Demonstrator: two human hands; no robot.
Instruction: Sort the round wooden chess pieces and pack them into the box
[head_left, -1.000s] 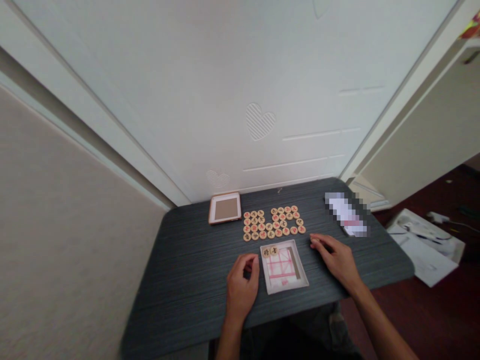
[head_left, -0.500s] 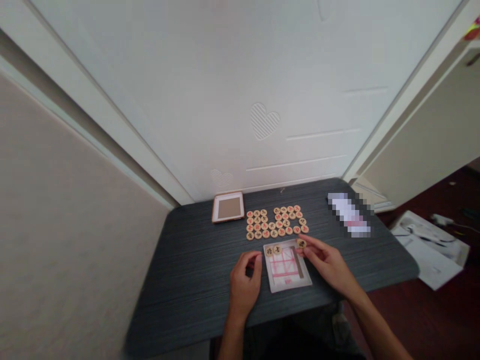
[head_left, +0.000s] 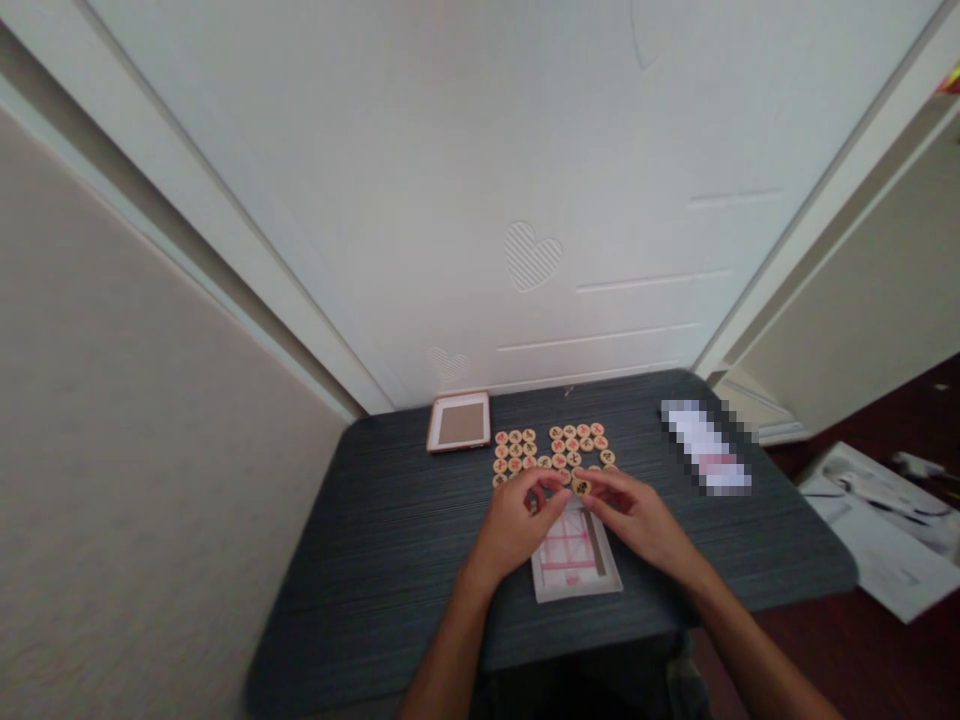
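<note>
My right hand pinches a round wooden Chinese chess piece with a dark character on it, just over the top edge of a shallow white box. Close by, my left hand reaches over the box's upper left corner, its fingers curved and the thumb slightly apart from them; nothing shows in its grip. Inside the box lies a sheet printed with pink lines. The left hand hides the pieces at the box's top. Beyond both hands, several chess pieces with red or dark characters lie flat in rows, the nearest row partly covered.
A box lid with a brown rim lies face up at the back of the dark table. To the right is a blurred pale object. A white door stands behind the table; a white box sits below on the right.
Both hands have come together over the top of the box. The right hand carried its chess piece left; the left hand moved up and right, covering the two pieces there.
</note>
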